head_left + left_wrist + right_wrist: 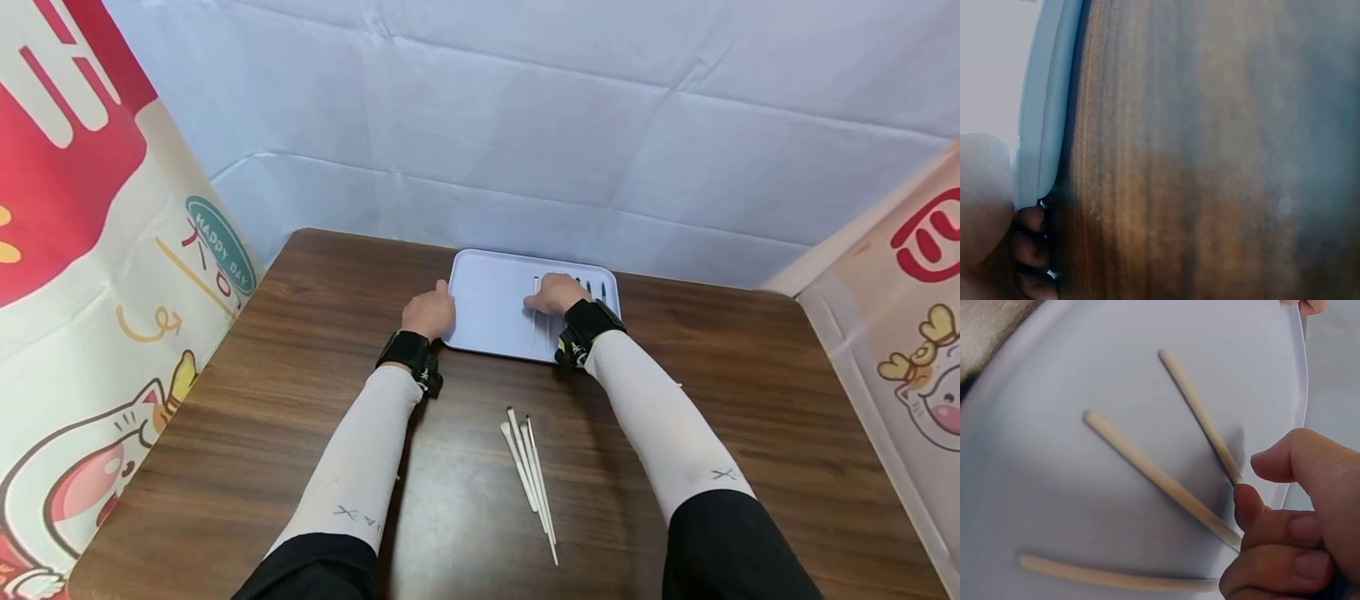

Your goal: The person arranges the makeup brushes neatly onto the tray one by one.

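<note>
A light blue tray (487,300) lies at the table's far middle. My left hand (433,307) grips its left rim (1044,125), with the fingers (1030,249) curled under the edge. My right hand (553,293) rests inside the tray on its right half. In the right wrist view three cream sticks lie on the tray floor (1085,506). My right hand (1249,482) has curled fingers and pinches the near end of the upper stick (1197,412). The middle stick (1154,475) ends at my fingertips. Dark-tipped tools (602,292) lie at the tray's right edge.
Several thin white sticks (532,467) lie in a loose bundle on the brown wooden table (262,400), between my forearms. White cloth hangs behind the table, and printed banners stand on both sides.
</note>
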Motion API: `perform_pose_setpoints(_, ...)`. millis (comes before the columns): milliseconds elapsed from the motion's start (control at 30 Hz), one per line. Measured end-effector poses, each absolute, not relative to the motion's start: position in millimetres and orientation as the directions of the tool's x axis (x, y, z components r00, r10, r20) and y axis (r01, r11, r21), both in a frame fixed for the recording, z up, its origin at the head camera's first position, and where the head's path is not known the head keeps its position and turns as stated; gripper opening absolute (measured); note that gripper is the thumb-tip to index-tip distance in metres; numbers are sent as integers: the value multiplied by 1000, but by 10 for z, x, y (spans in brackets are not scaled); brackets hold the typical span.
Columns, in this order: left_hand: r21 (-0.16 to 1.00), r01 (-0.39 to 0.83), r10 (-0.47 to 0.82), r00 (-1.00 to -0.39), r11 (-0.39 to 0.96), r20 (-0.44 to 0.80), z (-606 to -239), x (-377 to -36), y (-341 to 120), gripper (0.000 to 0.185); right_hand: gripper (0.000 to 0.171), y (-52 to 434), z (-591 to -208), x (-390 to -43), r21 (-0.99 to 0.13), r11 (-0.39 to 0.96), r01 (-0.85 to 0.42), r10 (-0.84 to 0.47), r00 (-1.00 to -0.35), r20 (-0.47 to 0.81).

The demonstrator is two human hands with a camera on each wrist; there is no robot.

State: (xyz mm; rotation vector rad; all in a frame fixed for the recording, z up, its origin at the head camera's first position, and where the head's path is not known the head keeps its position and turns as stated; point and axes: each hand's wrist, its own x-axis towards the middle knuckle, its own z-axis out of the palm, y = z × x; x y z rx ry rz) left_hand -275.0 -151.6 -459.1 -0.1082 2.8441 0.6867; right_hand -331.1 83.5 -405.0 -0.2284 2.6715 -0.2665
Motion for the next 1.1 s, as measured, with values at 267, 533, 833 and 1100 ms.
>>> perform_pose_setpoints(267, 444, -119, -15, -973, 888, -231, -4597, -2760, -1507, 37, 36, 839, -3998, -3322, -192, 977, -91, -168, -887, -429)
perform_pose_setpoints(533, 435, -125, -21, -971, 892, -237, -4595, -2754, -1492, 35, 43, 849, -3929, -3289, -179, 978, -106, -173, -894, -413)
perform_pose_setpoints(833, 445, -128, -21, -971, 886, -237, -4572, -2739, -1470, 38, 44, 890, -3833, -3227, -181, 976, -125, -190, -892, -410)
perform_pose_setpoints(1100, 446, -134, -22, -969, 885, -247, -4583, -2738, -1462, 41, 38, 925, -3756, -3136, -201, 959, -197, -264, -882, -391)
